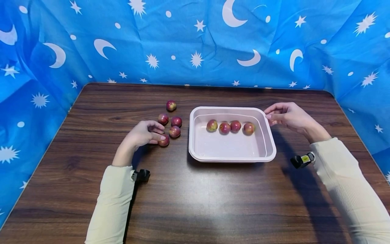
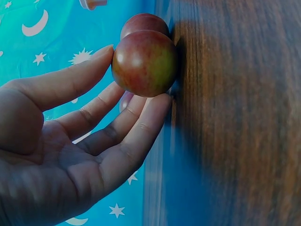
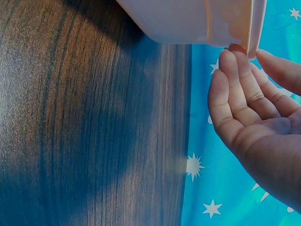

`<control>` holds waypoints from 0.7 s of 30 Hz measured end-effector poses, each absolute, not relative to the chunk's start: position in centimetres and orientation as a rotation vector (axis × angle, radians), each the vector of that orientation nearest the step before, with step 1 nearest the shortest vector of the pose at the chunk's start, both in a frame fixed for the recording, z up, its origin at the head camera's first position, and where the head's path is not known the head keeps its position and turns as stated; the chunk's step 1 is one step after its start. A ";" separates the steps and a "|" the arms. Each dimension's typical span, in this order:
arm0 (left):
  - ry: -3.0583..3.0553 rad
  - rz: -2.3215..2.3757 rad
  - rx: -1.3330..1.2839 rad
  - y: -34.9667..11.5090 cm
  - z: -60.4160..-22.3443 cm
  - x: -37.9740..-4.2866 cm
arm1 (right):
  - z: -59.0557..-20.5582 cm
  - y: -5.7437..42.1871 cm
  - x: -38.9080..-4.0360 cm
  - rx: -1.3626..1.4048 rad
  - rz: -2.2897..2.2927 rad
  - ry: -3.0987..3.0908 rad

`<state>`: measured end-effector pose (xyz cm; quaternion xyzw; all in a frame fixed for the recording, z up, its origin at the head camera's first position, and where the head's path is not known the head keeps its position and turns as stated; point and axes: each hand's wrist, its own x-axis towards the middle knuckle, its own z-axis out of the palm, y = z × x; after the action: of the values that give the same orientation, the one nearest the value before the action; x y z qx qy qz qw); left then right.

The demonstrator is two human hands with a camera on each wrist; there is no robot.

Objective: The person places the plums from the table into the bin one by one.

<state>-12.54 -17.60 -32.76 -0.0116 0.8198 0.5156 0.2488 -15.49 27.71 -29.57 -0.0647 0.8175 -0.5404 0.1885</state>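
Observation:
At the nearest of a loose group of red-and-yellow plums, my left hand (image 1: pixel 141 135) holds one plum (image 1: pixel 164 141) between thumb and fingers, low over the table. In the left wrist view the thumb tip meets one side of this plum (image 2: pixel 145 63), with fingers at its underside. Another plum (image 2: pixel 143 23) shows just behind it. My right hand (image 1: pixel 289 118) pinches the right rim of a white plastic tub (image 1: pixel 225 149); the right wrist view shows thumb and fingers on either side of the rim (image 3: pixel 256 28). Several plums (image 1: pixel 224 127) lie in a row inside the tub.
Beyond the left hand lie more loose plums (image 1: pixel 176 121), the farthest plum (image 1: pixel 171 105) standing apart toward the back. Everything rests on a dark wood-grain table (image 1: pixel 182 193). A blue cloth (image 1: pixel 182 40) with moons and stars hangs behind and beside it.

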 end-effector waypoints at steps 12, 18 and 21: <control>2.246 1.415 -0.018 -17.9 -33.4 -12.6 | -29.6 27.7 -15.5 -0.177 -1.489 2.329; 2.252 1.419 -0.009 -18.0 -33.2 -12.5 | -29.5 27.6 -15.4 -0.184 -1.508 2.319; 2.257 1.420 -0.013 -18.0 -33.1 -12.5 | -29.5 27.6 -15.4 -0.181 -1.525 2.305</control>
<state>-12.53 -18.03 -33.08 -0.0048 0.8226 0.5177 0.2353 -15.41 27.60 -29.54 -0.0642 0.8179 -0.5412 0.1847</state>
